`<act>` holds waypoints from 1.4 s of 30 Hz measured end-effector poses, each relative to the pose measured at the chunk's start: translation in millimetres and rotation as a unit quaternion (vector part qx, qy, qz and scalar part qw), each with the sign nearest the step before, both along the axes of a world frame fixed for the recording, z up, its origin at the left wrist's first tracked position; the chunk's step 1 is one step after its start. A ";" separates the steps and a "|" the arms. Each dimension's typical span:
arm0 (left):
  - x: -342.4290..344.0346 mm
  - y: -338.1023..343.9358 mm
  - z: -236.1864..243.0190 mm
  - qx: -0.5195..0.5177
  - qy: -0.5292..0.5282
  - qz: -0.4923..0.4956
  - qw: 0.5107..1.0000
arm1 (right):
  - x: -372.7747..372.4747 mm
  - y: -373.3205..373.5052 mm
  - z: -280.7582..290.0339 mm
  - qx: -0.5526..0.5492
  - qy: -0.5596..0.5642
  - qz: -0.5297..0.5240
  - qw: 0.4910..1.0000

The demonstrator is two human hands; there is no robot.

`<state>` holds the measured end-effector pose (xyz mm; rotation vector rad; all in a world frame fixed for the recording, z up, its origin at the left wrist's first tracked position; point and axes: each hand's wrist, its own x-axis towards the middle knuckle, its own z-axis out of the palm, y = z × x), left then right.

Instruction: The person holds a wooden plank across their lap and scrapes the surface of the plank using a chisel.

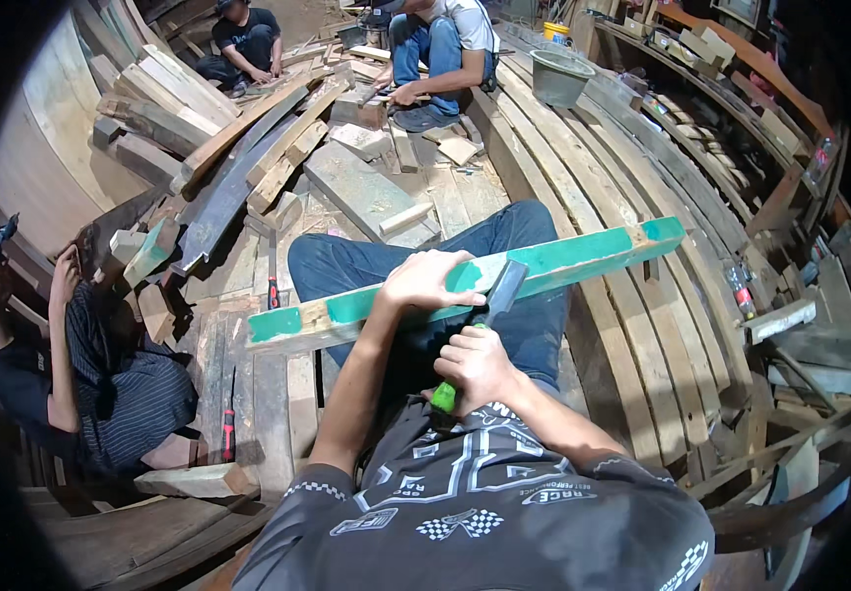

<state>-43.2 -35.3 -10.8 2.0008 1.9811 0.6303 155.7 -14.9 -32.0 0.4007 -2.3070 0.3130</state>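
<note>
Across my crossed legs lies a long squared wooden beam (583, 255), its upper face covered in worn green paint with bare wood patches. My left hand (423, 283) grips the beam near its middle, the thumb reaching toward the blade. In my right hand (479, 364) is a chisel (507, 286), held by its bright green handle, most of which the fingers hide. The chisel's broad grey blade points away from me and lies over the green face, just right of my left hand. Whether its edge bites into the wood I cannot tell.
Tools with red-and-black handles, such as a screwdriver-like one (229, 433), lie to the left. A person (130, 384) sits at left; two others work at the back. Long planks (603, 325) curve along the right, with a grey bucket (561, 81). Offcuts (361, 187) litter the floor ahead.
</note>
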 end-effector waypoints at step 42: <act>-11.1 20.2 2.7 0.019 -0.044 0.000 0.999 | 3.4 18.3 -0.6 0.065 -0.113 -0.008 0.991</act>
